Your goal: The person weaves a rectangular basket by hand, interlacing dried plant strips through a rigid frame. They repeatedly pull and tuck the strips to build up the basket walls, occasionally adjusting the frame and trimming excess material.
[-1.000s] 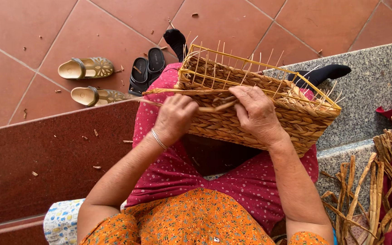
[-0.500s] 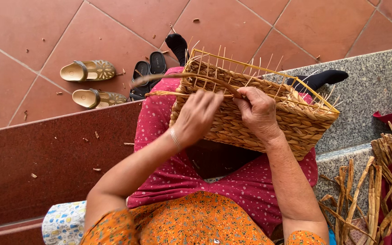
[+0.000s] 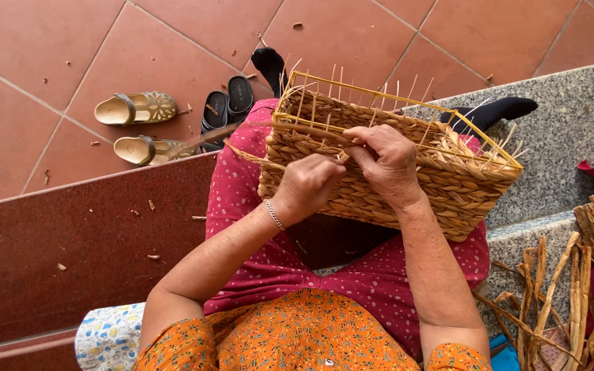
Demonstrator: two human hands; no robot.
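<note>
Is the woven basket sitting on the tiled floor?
No, the woven basket rests on the person's lap, gripped by the left hand and right hand.

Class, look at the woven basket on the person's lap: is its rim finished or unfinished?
Unfinished: bare stakes stick up above the woven basket.

At twelve o'clock from your hands sits the tan woven straw basket [image 3: 407, 185] with its yellow wire frame [image 3: 379, 96]. Your magenta white-dotted trousers [image 3: 372, 275] lie beneath it, the orange floral blouse [image 3: 297, 343] at six, and beige sandals [image 3: 135, 108] on terracotta floor tiles [image 3: 42, 55] at ten.
</note>
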